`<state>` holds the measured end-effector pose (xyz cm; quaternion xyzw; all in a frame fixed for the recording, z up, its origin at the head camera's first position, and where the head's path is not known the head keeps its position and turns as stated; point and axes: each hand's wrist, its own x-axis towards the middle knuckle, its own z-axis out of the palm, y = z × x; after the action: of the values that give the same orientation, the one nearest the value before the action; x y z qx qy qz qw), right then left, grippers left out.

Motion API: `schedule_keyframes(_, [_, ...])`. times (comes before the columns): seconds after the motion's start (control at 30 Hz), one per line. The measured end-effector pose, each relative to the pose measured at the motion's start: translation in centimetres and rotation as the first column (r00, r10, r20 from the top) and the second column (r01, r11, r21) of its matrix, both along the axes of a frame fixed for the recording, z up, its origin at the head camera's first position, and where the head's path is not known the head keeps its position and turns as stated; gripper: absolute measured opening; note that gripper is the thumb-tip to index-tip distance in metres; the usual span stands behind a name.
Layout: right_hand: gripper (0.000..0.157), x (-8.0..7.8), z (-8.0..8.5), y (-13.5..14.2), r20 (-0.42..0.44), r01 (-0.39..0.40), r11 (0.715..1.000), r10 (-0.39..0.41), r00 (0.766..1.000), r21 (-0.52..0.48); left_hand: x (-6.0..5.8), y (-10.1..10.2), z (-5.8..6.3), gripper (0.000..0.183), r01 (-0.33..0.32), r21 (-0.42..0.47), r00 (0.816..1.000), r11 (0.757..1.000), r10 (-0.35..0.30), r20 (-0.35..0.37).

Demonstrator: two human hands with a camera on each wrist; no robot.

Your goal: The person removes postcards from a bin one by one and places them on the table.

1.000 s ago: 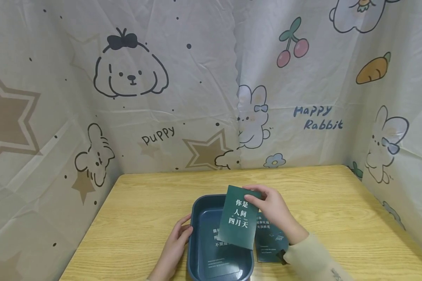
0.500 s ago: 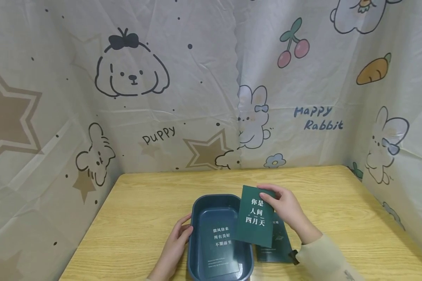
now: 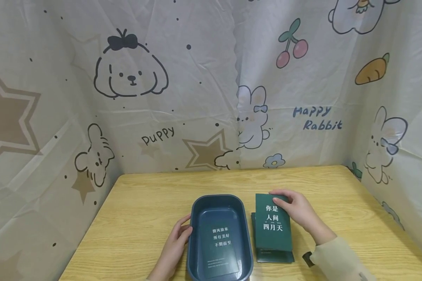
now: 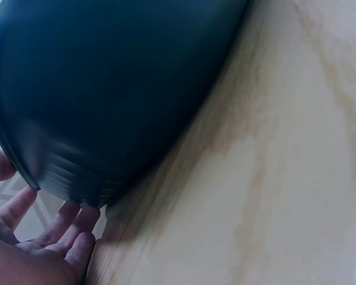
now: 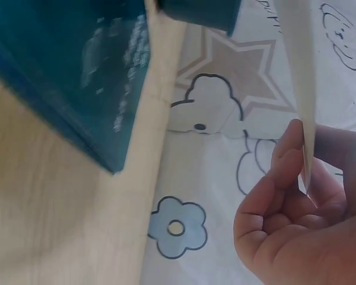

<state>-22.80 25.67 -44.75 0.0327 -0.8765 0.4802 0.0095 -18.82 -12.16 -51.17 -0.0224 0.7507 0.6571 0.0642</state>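
Observation:
My right hand (image 3: 297,207) pinches the top edge of a dark green card (image 3: 272,234) with white Chinese characters. This card is over a stack of similar cards (image 3: 275,256), overlapping most of it. From the right wrist view, the held card (image 5: 302,77) appears nearly edge-on between thumb and fingers, apart from the stack (image 5: 77,77). A deep blue rectangular tray (image 3: 195,210) stands left of the stack, with another green card (image 3: 219,249) lying inside. My left hand (image 3: 177,242) holds the tray's left side, thumb at the rim and fingers against its outer wall (image 4: 77,172).
Everything stands on a light wood-grain table (image 3: 137,218). A pale curtain (image 3: 197,78) printed with cartoon animals hangs behind the table and along both sides. A small dark object (image 3: 307,259) shows at the right sleeve's cuff.
My right hand has carried the green card from over the tray rightward and lower, over the stack. The card in the tray is now fully uncovered. My left hand has stayed at the tray.

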Motion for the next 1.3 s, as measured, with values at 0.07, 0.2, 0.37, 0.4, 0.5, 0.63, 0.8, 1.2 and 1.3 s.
schedule_keyframes(0.07, [0.029,0.0,-0.4,0.0,0.001,-0.002,0.999,0.002,1.0,0.035,0.0,0.0,0.0,0.05,-0.002,-0.001,1.0,1.0,0.002,0.002])
schedule_keyframes(0.2, [0.025,-0.1,-1.4,-0.3,0.009,-0.017,0.996,0.016,1.0,0.091,0.0,0.0,0.0,0.05,-0.001,-0.003,1.0,1.0,0.001,-0.003])
schedule_keyframes(0.37, [0.022,-0.4,-2.1,-0.6,-0.004,-0.063,0.99,0.064,0.998,0.125,0.0,0.0,0.0,0.049,-0.003,0.001,1.0,1.0,0.003,-0.01])
schedule_keyframes(0.4, [0.021,-0.4,-2.2,-0.6,-0.009,-0.068,0.989,0.07,0.997,0.135,0.0,0.0,0.0,0.049,-0.004,0.0,1.0,1.0,0.004,-0.01])
schedule_keyframes(0.5, [0.02,-0.5,-2.6,-0.7,-0.021,-0.071,0.983,0.076,0.997,0.169,0.0,0.0,0.0,0.049,-0.006,-0.001,1.0,1.0,0.006,-0.007])
schedule_keyframes(0.63, [0.021,-0.7,-3.0,-0.7,-0.016,-0.076,0.976,0.081,0.997,0.206,0.1,0.1,0.1,0.049,-0.008,-0.004,1.0,1.0,0.008,-0.003])
schedule_keyframes(0.8, [0.02,-0.7,-3.2,-0.9,-0.006,-0.084,0.968,0.088,0.996,0.237,0.1,0.1,0.2,0.049,-0.006,-0.005,1.0,1.0,0.006,-0.002])
schedule_keyframes(1.2, [0.014,-0.7,-3.0,-1.5,0.02,-0.027,0.951,0.021,1.0,0.309,0.0,0.0,0.0,0.05,-0.004,-0.008,1.0,1.0,0.004,0.003])
schedule_keyframes(1.3, [0.013,-0.6,-2.9,-1.6,0.015,-0.023,0.948,0.019,1.0,0.317,0.0,0.0,-0.1,0.05,-0.004,-0.006,1.0,1.0,0.004,0.001])
